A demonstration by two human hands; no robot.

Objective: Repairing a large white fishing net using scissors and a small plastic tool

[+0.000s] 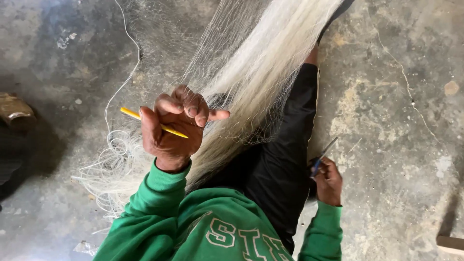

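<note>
My left hand is raised in front of me, palm toward the camera. Its fingers are curled around a thin yellow netting needle and pinch strands of a fine white fishing net. The net runs as a thick pale bundle from the top of the view down across my black-trousered leg. My right hand rests low beside that leg, near the concrete floor. It holds a slim blue-handled tool whose thin grey tip points up and to the right.
Loose coils of white line lie on the grey cracked concrete floor at the left, with one strand trailing toward the top. A dark object sits at the left edge. A pale wooden piece shows at the bottom right.
</note>
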